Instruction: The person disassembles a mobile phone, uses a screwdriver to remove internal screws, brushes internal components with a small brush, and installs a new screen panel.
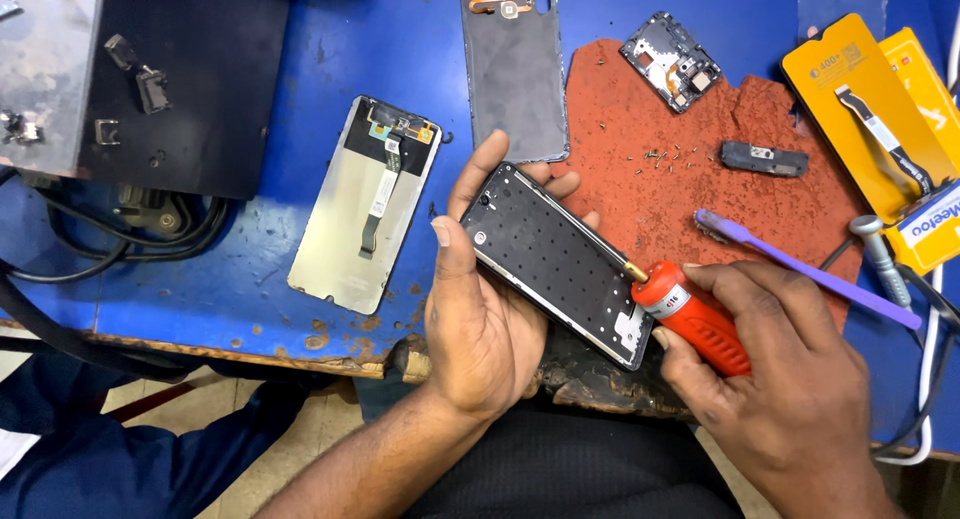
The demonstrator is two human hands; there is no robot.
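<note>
Detached screen panel (pixel 362 205), purple toothbrush (pixel 805 269), perhaps loose screws (pixel 662 159).

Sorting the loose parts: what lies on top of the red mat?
On the red mat lie tiny screws, a small black part, a circuit board and a purple brush. The phone frame and hands cover its near edge.

I found the only open blue bench (pixel 250 269) in the lower left of the frame, between the detached screen panel (pixel 365 204) and the black cables (pixel 90 249) at the left edge. My left hand (pixel 480 319) and right hand (pixel 790 379) filled the lower centre around the phone frame (pixel 555 259). Above them, loose screws (pixel 665 159) dotted the red mat (pixel 680 189), with a grey back cover (pixel 515 69) beside it. A purple brush (pixel 810 269) and a yellow battery (pixel 865 109) blocked the right side.
</note>
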